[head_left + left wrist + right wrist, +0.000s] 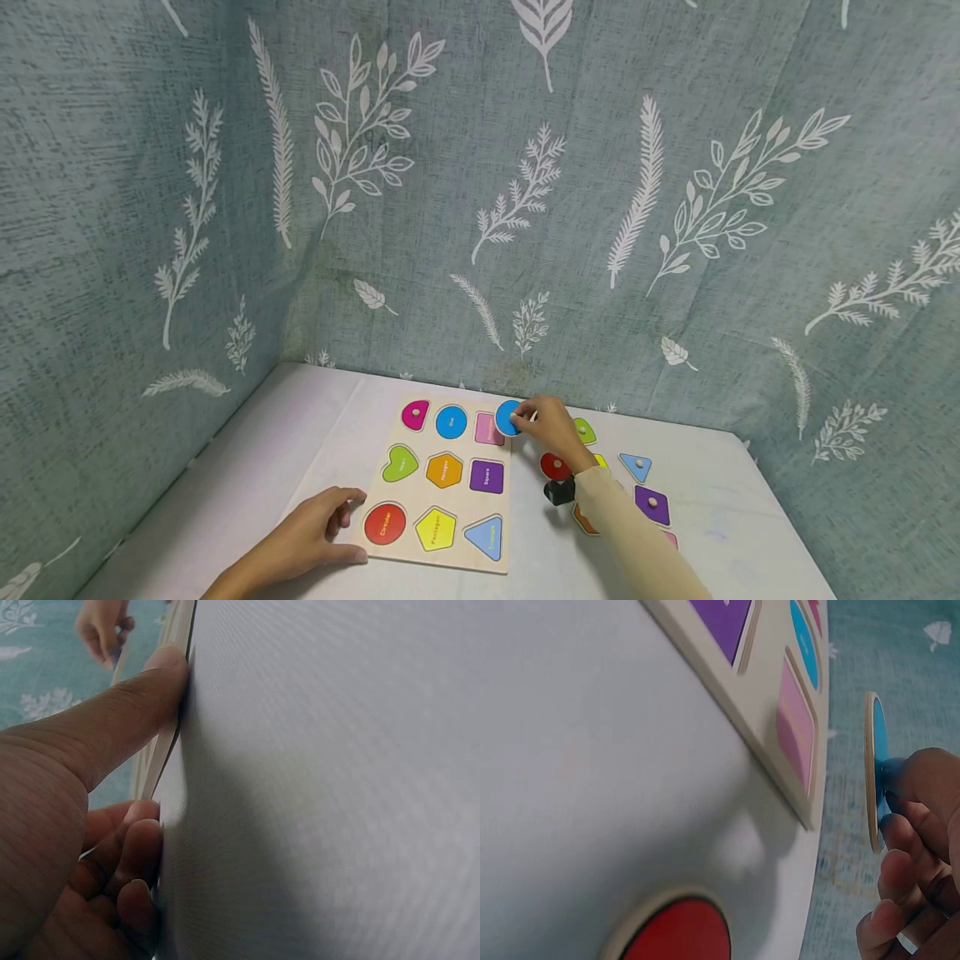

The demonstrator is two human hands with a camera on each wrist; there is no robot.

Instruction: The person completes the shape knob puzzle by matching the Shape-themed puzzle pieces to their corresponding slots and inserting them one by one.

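My right hand [551, 425] pinches a blue oval puzzle piece [507, 417] by its knob. In the right wrist view the oval piece [877, 772] is tilted on edge, raised over the table near the board's far right corner. It overlaps the pink rectangle spot [487, 428] in the head view. The wooden shape board [416, 550] lies flat, with colored shapes printed in its recesses. At its near left corner, my left hand [318, 529] touches the edges with thumb and fingertips. A magenta semicircle piece [415, 414] with a knob sits at the board's far left.
Right of the board lie loose knobbed pieces: a red circle [553, 467], a light blue triangle [636, 467], a purple square [652, 505] and a green piece [585, 430]. The right forearm partly hides others. A patterned cloth wall [450, 208] rises behind the white table [742, 533].
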